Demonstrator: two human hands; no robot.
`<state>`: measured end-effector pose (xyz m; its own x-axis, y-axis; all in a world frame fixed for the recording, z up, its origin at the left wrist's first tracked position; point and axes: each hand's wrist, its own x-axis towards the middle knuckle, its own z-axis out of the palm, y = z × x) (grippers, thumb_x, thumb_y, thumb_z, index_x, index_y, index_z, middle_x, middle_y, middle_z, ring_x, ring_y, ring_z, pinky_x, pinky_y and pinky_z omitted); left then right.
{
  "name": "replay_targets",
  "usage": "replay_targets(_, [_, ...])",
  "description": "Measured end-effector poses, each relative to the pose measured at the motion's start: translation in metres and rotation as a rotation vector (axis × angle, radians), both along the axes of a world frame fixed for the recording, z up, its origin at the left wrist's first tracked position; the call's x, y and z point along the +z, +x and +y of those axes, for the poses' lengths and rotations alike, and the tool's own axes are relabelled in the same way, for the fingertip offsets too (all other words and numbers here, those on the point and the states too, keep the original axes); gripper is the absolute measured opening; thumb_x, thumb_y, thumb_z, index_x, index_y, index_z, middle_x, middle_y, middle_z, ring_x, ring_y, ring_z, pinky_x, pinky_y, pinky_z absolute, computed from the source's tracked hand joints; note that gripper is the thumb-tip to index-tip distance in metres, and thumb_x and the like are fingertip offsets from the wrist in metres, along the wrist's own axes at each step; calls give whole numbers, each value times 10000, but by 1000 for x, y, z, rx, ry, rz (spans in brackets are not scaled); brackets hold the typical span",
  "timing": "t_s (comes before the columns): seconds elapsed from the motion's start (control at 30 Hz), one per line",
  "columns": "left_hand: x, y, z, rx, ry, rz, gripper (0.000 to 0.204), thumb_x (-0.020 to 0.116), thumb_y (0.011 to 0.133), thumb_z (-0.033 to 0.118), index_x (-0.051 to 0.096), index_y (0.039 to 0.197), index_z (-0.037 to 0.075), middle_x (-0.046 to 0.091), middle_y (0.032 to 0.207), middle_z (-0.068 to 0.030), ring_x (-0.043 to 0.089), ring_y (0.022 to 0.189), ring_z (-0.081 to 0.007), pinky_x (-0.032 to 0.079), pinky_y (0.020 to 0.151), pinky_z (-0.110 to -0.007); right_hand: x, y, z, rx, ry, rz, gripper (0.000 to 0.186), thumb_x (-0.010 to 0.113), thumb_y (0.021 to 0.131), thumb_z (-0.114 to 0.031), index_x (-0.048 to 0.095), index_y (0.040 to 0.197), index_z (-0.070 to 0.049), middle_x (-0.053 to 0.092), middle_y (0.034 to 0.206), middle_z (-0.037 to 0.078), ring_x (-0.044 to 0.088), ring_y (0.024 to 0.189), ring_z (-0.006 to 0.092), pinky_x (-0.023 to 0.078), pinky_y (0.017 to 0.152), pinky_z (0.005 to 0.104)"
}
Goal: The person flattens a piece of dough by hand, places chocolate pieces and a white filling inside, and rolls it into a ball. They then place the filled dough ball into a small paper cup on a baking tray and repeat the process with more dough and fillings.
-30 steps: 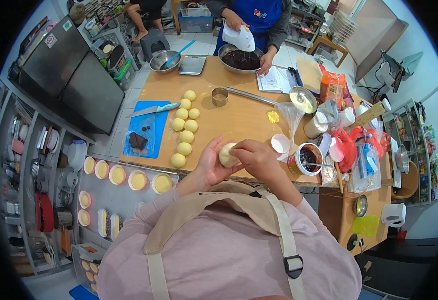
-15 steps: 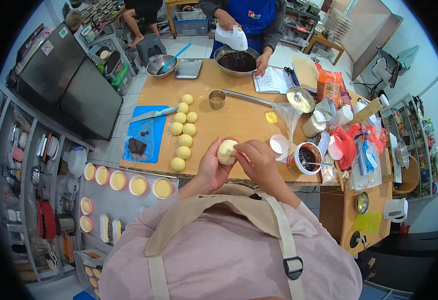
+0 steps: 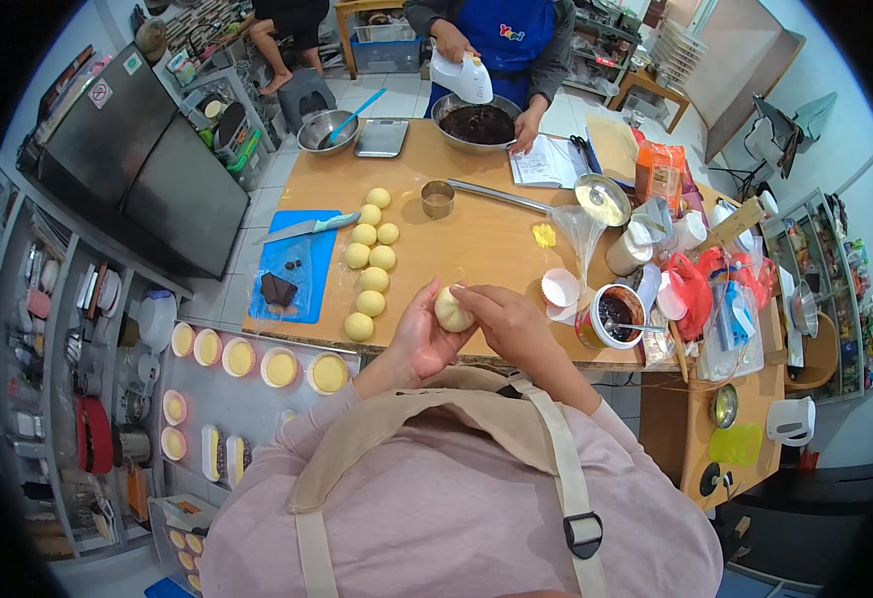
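Above the table's near edge, a pale dough ball (image 3: 451,312) with pleats gathered on its side is held between my two hands. My left hand (image 3: 424,337) cradles it from the left, its palm partly showing. From the right, my right hand (image 3: 509,321) presses bent fingers against the ball's top and side; its fingertips are partly hidden. To the left, several smooth yellow dough balls (image 3: 371,279) stand in a double row. Close to my right hand is a white paper cup (image 3: 560,287), and past it a tub of dark filling (image 3: 597,330) with a spoon.
A blue cutting board (image 3: 301,307) holds a knife (image 3: 309,226) and dark chocolate. Across the wooden table (image 3: 496,239), a person runs a hand mixer (image 3: 464,78) in a bowl of dark batter (image 3: 477,126). Bags and jars crowd the right side. Cupped pastries sit on a metal tray (image 3: 257,409).
My right hand's fingers have gone from a pinch at the ball's side to lying over its top. The pleats now show. The whole view has shifted slightly.
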<state>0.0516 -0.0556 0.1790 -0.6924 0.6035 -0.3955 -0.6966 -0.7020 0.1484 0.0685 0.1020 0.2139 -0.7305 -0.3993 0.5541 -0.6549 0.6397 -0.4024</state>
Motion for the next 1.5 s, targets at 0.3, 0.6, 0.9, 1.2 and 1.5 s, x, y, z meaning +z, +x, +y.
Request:
replay_targets(0.3, [8, 7, 2, 81, -112, 85, 359, 369, 999, 356, 527, 1127, 60, 584, 1064, -92, 582, 996, -205, 486, 914, -365, -1, 2, -1, 4, 14, 88, 159, 643, 702, -80, 631, 860, -75, 647, 862, 59, 633, 760, 258, 503, 640, 366])
replay_targets(0.6, [8, 10, 4, 154, -198, 203, 323, 358, 1005, 334, 530, 1127, 90, 582, 1071, -55, 577, 989, -176, 480, 881, -348, 8, 3, -4, -66, -18, 148, 142, 696, 682, -73, 694, 816, -119, 638, 783, 15, 575, 728, 204, 421, 657, 340])
replay_targets(0.9, [14, 11, 4, 223, -203, 174, 310, 369, 1000, 382, 525, 1064, 122, 593, 1016, -40, 584, 932, -158, 489, 810, -337, 6, 7, -14, -86, -14, 169, 202, 654, 657, -72, 657, 857, -102, 643, 847, 8, 582, 765, 186, 426, 689, 329])
replay_targets(1.2, [9, 11, 7, 298, -310, 403, 247, 427, 987, 326, 524, 1052, 109, 575, 1061, -54, 575, 952, -156, 493, 792, -331, 4, 10, -15, -56, -252, 63, 172, 695, 714, 2, 681, 873, -62, 653, 824, 76, 621, 700, 240, 487, 581, 327])
replay_targets(1.5, [20, 8, -4, 80, -93, 219, 386, 430, 973, 410, 498, 1168, 84, 579, 1100, -96, 577, 961, -183, 483, 873, -348, 13, 3, 0, 100, -99, 89, 216, 678, 689, 0, 678, 899, -53, 653, 898, 97, 650, 776, 256, 532, 632, 325])
